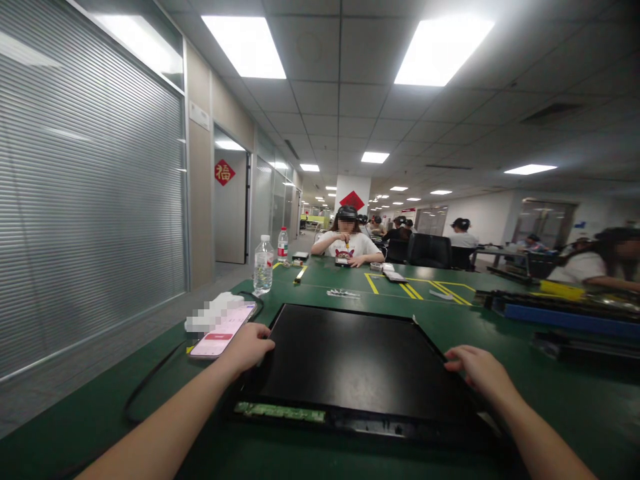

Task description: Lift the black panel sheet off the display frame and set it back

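A big, flat, shiny black screen panel [360,360] lies on the dark green table [575,400], btwn both hands, its long side going L to R. The bare L hand [254,347] is at its L edge, the bare R hand [477,373] at its R edge; abt. equally near. Both have bent fingers; can't tell if they pinch it.

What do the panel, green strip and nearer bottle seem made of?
Panel: glass or plastic, dark and smooth, with a soft sheen. Green strip: probably circuit-board laminate, going by its colour and small pale marks. Nearer bottle: likely clear plastic, see-through with glossy highlights.
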### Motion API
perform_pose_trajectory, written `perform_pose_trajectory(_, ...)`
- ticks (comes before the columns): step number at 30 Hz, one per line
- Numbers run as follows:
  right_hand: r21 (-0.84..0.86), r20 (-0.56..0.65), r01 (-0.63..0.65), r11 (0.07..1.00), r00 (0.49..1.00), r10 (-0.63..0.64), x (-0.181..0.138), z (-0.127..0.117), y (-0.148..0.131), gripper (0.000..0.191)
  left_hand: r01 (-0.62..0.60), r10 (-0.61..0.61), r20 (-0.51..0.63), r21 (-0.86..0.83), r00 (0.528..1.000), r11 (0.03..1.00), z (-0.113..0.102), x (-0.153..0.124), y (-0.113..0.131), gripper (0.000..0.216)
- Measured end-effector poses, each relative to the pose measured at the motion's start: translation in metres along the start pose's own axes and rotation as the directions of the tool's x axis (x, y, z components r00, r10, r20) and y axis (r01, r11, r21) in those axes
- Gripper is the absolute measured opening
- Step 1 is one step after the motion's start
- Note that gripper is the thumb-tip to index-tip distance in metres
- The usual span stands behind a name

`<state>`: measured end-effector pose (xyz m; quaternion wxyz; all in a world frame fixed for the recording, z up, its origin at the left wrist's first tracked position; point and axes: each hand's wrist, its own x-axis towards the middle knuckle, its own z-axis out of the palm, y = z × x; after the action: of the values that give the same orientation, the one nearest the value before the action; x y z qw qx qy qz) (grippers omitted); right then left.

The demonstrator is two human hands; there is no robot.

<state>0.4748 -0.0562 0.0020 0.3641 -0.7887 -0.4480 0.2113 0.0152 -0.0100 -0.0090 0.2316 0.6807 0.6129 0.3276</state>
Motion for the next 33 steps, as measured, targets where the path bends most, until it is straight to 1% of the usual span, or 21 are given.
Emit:
perform_pose_trajectory(6, 0.006, 0.002, 0.010, 1.000, 1.000, -0.010, -0.001, 0.000, 0.000, 0.030, -0.024, 0.023, 0.005, 0.061, 1.000, 0.998, 0.000, 0.001, -0.001, 0.015)
perform_pose_trajectory(11, -0.027, 0.018, 0.016, 1.000, 1.000, -0.015, 0.002, 0.000, 0.003, 0.030, -0.034, 0.032, 0.016, 0.107, 0.999, 0.994, 0.001, 0.002, -0.002, 0.016)
perform_pose_trajectory(14, -0.082, 0.001, 0.033, 0.996, 0.999, -0.033, 0.003, 0.001, 0.003, 0.028, -0.073, 0.075, -0.011, 0.135, 0.997, 0.988, 0.002, 0.002, 0.000, 0.031)
perform_pose_trajectory(17, -0.147, -0.036, 0.053, 0.988, 0.998, -0.059, 0.000, 0.001, 0.002, 0.026, -0.128, 0.136, -0.029, 0.207, 0.990, 0.970, 0.000, -0.001, 0.003, 0.047)
perform_pose_trajectory(19, -0.165, -0.046, 0.059, 0.984, 0.997, -0.068, -0.001, 0.001, 0.001, 0.027, -0.161, 0.164, 0.010, 0.265, 0.986, 0.951, -0.003, -0.004, 0.005, 0.047)
perform_pose_trajectory(22, -0.161, -0.039, 0.056, 0.985, 0.997, -0.063, -0.001, 0.002, 0.001, 0.027, -0.213, 0.199, 0.076, 0.329, 0.977, 0.920, -0.009, -0.009, 0.008, 0.042)
perform_pose_trajectory(25, -0.170, -0.048, 0.073, 0.983, 0.996, -0.082, 0.000, 0.002, 0.002, 0.026, -0.263, 0.242, 0.104, 0.354, 0.965, 0.897, -0.015, -0.013, 0.011, 0.040)
perform_pose_trajectory(30, -0.177, -0.049, 0.070, 0.982, 0.996, -0.080, -0.003, 0.001, -0.001, 0.026, -0.349, 0.302, 0.207, 0.251, 0.930, 0.903, -0.019, -0.018, 0.018, 0.044)
perform_pose_trajectory(33, -0.178, -0.042, 0.073, 0.981, 0.996, -0.081, -0.006, 0.001, -0.004, 0.025, -0.408, 0.346, 0.315, 0.161, 0.884, 0.899, -0.020, -0.021, 0.022, 0.049)
